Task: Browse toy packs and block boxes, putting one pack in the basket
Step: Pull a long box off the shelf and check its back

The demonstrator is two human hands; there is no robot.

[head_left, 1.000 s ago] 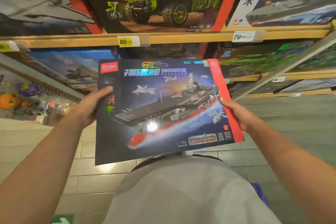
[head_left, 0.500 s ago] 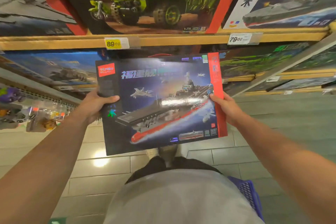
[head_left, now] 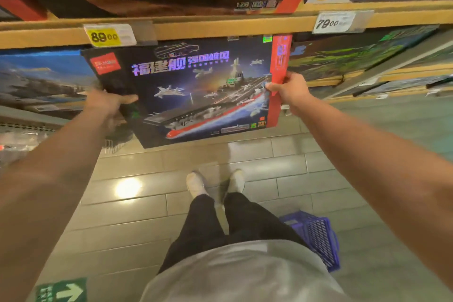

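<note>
Block box [head_left: 196,91] held up before lower shelf, top edge just under wooden shelf lip [head_left: 220,27]. Open floor [head_left: 147,216] below; basket [head_left: 318,238] near right leg. Left hand [head_left: 107,105] grips left edge, right hand [head_left: 286,88] pinches red right edge.

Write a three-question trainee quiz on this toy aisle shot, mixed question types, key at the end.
1. True or false: both hands hold the carrier box.
2. Which price tag hangs above the box's left end? A) 89.00 B) 79.00 C) 59.00
3. Fill in: the blue basket stands on the ____, to the person's right.

Key:
1. True: the left hand grips the dark edge, the right hand the red edge.
2. A, the yellow tag; the white tag reads 79.00.
3. floor
</note>
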